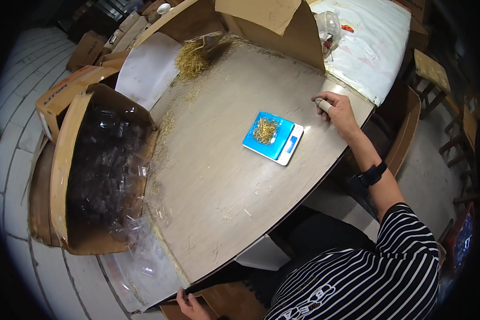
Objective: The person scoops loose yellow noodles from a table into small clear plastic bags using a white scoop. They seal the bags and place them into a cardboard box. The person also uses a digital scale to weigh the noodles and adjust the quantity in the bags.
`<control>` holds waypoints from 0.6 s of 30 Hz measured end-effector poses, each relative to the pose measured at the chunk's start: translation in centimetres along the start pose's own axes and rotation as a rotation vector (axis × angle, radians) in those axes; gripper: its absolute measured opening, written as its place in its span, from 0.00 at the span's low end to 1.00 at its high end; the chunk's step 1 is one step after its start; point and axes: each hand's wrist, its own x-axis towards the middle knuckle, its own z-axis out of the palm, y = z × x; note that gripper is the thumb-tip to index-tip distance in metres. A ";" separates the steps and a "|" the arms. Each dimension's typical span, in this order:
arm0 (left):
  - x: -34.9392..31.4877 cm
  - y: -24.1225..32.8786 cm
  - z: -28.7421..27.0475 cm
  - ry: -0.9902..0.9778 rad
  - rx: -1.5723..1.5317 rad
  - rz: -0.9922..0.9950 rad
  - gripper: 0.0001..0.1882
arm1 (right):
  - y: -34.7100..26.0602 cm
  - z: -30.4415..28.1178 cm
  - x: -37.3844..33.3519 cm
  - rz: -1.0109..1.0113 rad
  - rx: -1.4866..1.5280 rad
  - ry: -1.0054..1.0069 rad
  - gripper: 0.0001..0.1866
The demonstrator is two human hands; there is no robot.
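A white kitchen-type scale (287, 154) with a blue top lies tilted on the worktop (218, 176). Upon it rests a small heap of thin gold-coloured metal pieces (265, 130), too fine to name. To the right of the scale, my right hand (336, 109) is over the worktop's edge area with curled fingers, one wrapped in a beige covering. Whether anything is pinched in it I cannot make out. Down at the lower edge, my left hand (191, 305) shows partly, its fingers apart and holding nothing visible, close to the worktop's near left corner.
A cardboard box (64, 186) of clear plastic pieces (109, 170) stands at the left. Farther back lies a larger gold pile (193, 60) beside a white sheet (146, 69). Cardboard flaps (272, 37) border the far side. A white covered surface (362, 42) and wooden stools (431, 72) are at right.
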 end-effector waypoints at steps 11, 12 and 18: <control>0.9 2.6 5.8 -0.224 -0.413 0.080 0.17 | -2.4 1.7 1.7 -0.034 -0.302 -0.124 0.12; 0.9 2.9 6.3 -0.255 -0.409 0.092 0.17 | -2.6 1.9 2.5 -0.061 -0.367 -0.178 0.13; -0.5 7.1 8.8 -0.419 0.066 0.485 0.25 | -3.7 5.4 5.3 -0.088 -0.597 -0.369 0.17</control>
